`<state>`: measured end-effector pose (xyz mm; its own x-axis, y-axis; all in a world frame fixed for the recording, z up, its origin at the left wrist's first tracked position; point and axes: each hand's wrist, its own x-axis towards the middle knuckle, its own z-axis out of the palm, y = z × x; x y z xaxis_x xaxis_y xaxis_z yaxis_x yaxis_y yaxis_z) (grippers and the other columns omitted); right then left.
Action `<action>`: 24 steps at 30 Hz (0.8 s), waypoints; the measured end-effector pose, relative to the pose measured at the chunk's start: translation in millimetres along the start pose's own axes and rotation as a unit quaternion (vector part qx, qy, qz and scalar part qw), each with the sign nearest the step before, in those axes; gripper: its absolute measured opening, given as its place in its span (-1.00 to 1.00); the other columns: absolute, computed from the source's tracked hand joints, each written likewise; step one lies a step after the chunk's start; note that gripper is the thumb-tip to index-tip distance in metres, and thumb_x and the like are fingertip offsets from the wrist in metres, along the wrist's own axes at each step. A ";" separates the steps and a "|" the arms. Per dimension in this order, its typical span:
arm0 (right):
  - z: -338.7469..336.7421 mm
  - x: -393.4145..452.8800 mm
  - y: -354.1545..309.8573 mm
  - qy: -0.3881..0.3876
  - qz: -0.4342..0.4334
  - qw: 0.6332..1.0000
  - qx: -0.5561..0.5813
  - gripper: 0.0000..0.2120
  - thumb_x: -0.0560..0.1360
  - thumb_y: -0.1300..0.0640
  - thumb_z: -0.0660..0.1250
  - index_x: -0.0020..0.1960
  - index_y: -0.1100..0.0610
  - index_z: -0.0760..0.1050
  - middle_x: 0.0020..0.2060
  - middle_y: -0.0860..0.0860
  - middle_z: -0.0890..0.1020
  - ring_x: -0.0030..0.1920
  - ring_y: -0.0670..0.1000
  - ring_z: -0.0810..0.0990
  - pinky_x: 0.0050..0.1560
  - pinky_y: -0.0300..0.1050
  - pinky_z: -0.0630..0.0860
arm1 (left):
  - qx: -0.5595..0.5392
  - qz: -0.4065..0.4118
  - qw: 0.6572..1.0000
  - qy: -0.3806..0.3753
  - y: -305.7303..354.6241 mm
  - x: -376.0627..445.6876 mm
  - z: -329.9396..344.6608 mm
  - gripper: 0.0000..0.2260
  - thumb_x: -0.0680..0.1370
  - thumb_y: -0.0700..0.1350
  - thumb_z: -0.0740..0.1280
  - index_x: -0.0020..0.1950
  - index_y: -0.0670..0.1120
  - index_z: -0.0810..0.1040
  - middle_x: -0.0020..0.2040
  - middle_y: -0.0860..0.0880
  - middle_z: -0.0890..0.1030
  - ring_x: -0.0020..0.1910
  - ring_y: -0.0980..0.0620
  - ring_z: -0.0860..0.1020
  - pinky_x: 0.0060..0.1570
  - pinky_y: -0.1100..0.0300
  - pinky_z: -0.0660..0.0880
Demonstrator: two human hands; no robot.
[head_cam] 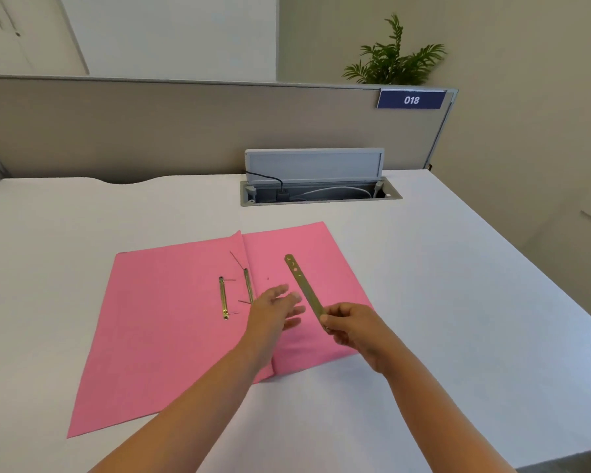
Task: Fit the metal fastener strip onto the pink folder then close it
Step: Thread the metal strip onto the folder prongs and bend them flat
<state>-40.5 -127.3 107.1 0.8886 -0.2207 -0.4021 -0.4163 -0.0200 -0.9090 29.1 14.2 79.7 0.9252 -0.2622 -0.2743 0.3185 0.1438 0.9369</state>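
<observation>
The pink folder (171, 319) lies open and flat on the white desk. A flat brass fastener strip (302, 285) with holes at its far end is pinched at its near end by my right hand (350, 327), held above the folder's right flap. My left hand (273, 308) hovers open over the fold, fingers spread, just left of the strip. Two more brass fastener pieces lie on the folder: one bar (224, 298) on the left flap and one (248, 287) beside the fold, with thin prongs sticking out.
A grey cable box (321, 194) with its lid raised is sunk into the desk behind the folder. A grey partition (151, 131) with a blue "018" label (411, 100) bounds the far edge. The desk's right edge (526, 268) runs diagonally.
</observation>
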 end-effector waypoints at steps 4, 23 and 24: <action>30.9 5.3 -8.0 -0.039 0.001 0.999 -0.019 -0.93 0.47 0.30 0.33 -0.10 0.22 0.59 -0.37 0.04 0.55 -0.40 -0.07 0.44 -0.36 -0.32 0.47 | -0.051 -0.035 0.998 -0.003 12.1 -0.2 -26.3 -0.97 0.47 -0.25 0.36 -0.13 -0.15 0.59 -0.24 -0.08 0.68 -0.32 0.03 0.66 -0.37 0.23 0.55; 104.0 51.2 -44.7 -0.011 -0.014 0.999 -0.047 -0.91 0.46 0.29 0.35 -0.21 0.23 0.58 -0.39 0.11 0.57 -0.47 -0.07 0.45 -0.46 -0.36 0.45 | -0.038 -0.064 0.997 -0.019 40.6 34.0 -88.2 -0.98 0.43 -0.33 0.38 -0.18 -0.25 0.58 -0.42 -0.08 0.63 -0.47 0.06 0.59 -0.44 0.29 0.55; 104.0 54.7 -47.7 -0.001 -0.011 0.999 -0.042 -0.93 0.46 0.30 0.34 -0.18 0.25 0.58 -0.40 0.10 0.56 -0.48 -0.08 0.45 -0.47 -0.37 0.45 | -0.036 -0.061 0.997 -0.013 43.0 38.2 -89.9 -0.99 0.43 -0.31 0.38 -0.19 -0.25 0.59 -0.43 -0.08 0.62 -0.49 0.06 0.57 -0.45 0.29 0.55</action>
<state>47.9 -37.0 117.1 0.8979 -0.2167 -0.3832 -0.4120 -0.1067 -0.9049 96.7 96.1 90.0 0.8735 -0.3071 -0.3778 0.4427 0.1783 0.8788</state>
